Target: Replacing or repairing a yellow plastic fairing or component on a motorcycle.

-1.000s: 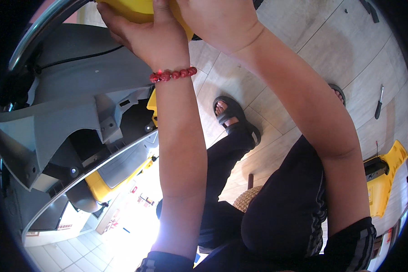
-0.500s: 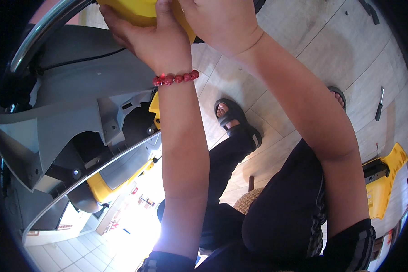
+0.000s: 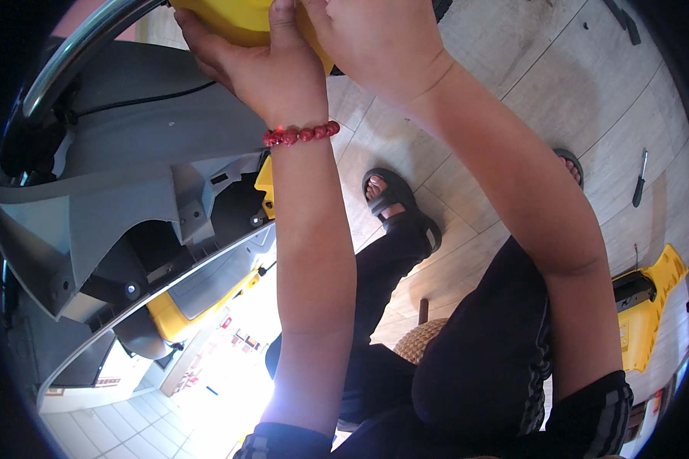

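Observation:
At the top edge, a smooth yellow plastic part (image 3: pixel 233 23) is cut off by the picture's border. My left hand (image 3: pixel 272 73), with a red bead bracelet (image 3: pixel 302 134) at its wrist, grips this part, thumb on top and fingers round its left side. Close beside it, my right hand (image 3: pixel 379 50) is bent over the part's right side. Its fingers look curled together, but most lie beyond the picture's edge, so whatever they hold is hidden. Below the left hand runs a thin black cable (image 3: pixel 145 98) across a grey plastic body panel (image 3: pixel 122 180).
A curved chrome tube (image 3: pixel 88 50) rises at the upper left. On the plank floor to the right lie a screwdriver (image 3: pixel 641 180) and a yellow plastic piece with a black insert (image 3: pixel 647 321). Sandalled feet (image 3: pixel 394 199) and a woven seat (image 3: pixel 419 340) are below my arms.
Both hands and the yellow part sit very slightly lower and further right in the picture. The grip of my left hand is the same.

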The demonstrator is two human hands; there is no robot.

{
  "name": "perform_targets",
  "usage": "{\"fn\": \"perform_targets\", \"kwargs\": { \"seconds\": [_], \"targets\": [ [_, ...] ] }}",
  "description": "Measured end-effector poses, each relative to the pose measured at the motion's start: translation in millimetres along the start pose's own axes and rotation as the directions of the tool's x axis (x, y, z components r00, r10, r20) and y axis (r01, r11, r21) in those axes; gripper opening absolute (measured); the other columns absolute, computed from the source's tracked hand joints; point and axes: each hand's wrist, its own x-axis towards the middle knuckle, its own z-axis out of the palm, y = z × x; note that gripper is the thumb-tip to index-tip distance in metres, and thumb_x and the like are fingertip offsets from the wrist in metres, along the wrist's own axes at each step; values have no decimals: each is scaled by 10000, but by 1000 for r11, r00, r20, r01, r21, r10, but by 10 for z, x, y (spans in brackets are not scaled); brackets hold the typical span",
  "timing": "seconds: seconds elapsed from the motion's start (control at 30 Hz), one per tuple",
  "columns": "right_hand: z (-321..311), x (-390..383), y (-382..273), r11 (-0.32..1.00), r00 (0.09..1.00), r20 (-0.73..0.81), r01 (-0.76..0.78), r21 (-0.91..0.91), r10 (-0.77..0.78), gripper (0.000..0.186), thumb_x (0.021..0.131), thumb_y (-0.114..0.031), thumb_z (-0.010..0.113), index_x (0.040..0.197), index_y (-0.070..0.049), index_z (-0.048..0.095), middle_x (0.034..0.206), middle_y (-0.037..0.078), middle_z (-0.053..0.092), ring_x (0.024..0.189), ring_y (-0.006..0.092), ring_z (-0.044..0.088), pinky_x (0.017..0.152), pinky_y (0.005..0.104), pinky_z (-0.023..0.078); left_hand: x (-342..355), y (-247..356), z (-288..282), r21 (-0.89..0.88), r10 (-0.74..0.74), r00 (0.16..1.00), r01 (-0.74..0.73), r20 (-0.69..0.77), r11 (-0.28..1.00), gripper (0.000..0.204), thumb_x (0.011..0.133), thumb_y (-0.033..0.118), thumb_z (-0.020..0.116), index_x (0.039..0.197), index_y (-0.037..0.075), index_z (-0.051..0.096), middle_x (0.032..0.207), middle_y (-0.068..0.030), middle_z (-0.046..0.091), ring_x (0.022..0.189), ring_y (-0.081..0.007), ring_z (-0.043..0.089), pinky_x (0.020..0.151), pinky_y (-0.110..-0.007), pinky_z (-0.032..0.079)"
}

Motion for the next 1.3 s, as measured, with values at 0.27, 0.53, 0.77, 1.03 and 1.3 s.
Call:
{"fn": "perform_targets", "kwargs": {
  "seconds": [0.27, 0.53, 0.77, 1.03, 1.3],
  "targets": [
    [47, 44, 13, 995, 991, -116, 69, 79, -60, 63, 778, -60, 587, 784, 0, 567, 767, 152, 544, 688, 307, 589, 621, 373, 509, 25, 31, -27, 41, -11, 1000, 11, 3, 999, 741, 805, 20, 667, 1424, 7, 258, 1417, -194, 345, 1302, -294, 354, 1081, -357, 287],
    [14, 27, 4, 993, 996, -58, 71, 96, -66, 57, 753, -41, 599, 780, 2, 573, 749, 147, 540, 727, 304, 583, 633, 364, 507, 2, -26, -27, 100, 18, 1000, -18, 1, 995, 750, 800, 27, 669, 1426, 5, 257, 1427, -207, 336, 1314, -307, 344, 1086, -360, 280],
    [-2, 30, 28, 978, 982, 19, 190, -90, -190, 70, 764, -45, 587, 776, 12, 548, 754, 152, 532, 712, 317, 578, 619, 369, 501, -6, 42, -14, 62, -44, 999, 44, 4, 997, 755, 799, 11, 665, 1430, 11, 251, 1429, -200, 337, 1315, -303, 343, 1087, -360, 278],
    [15, 62, 39, 991, 991, -49, 124, 57, -121, 84, 768, -48, 588, 832, 2, 565, 767, 157, 547, 711, 319, 582, 631, 375, 505, 0, 75, -19, 54, -31, 1000, 31, 1, 998, 759, 795, -13, 659, 1433, 21, 248, 1429, -196, 335, 1315, -301, 343, 1086, -358, 280],
    [12, 62, 49, 991, 991, -21, 129, -43, -130, 77, 784, -64, 591, 773, 7, 563, 729, 151, 546, 700, 307, 574, 626, 369, 504, 6, 39, -11, 42, -41, 999, 42, -4, 998, 751, 796, 7, 666, 1429, 27, 263, 1424, -198, 344, 1311, -304, 349, 1079, -354, 288]
  ]
}}
